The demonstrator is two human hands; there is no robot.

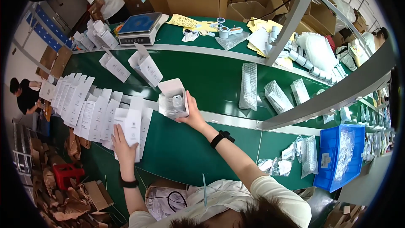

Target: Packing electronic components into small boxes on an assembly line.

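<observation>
My right hand [193,114] grips the side of an open white cardboard box [165,90], raised over the metal rail between the bench and the conveyor. Inside that box lies something in clear wrap with a small pale item [177,100] on top. On the face of a standing white carton [131,120] rests my left hand [124,145], its fingers spread and flat. This carton is at the near end of a packed row of white cartons [84,105] with raised flaps.
Two white cartons [145,66] stand on the green conveyor [202,76]. Bubble-wrapped packs [249,85] lie farther right. A blue bin [329,160] holds clear bags beside small packets [287,160]. A scale [141,27] is at the back; a slanting metal post [291,21] rises at right.
</observation>
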